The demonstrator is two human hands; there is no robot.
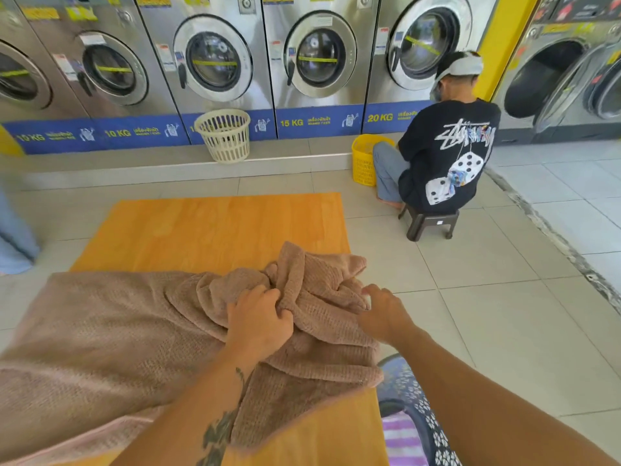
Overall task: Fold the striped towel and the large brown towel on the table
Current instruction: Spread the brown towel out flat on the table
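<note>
The far half of the table (215,227) shows bare wood, open from left to right. Nearer in, the brown towel (100,331) blankets the left side. Its bunched heap rises mid-right, with the left hand (258,321) and right hand (383,314) both gripping the folds. A wedge of bare wood shows at the near edge. Just off the near right corner stands a dark basket (413,391) holding the striped towel (400,438). Past it, open tiles run far right to a seated person (447,153) on a stool (426,223).

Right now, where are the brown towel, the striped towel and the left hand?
brown towel (100,331): head view, its flat, spread left part.
striped towel (401,438): head view, the striped patch showing at lower right.
left hand (258,326): head view, back of the hand.
</note>
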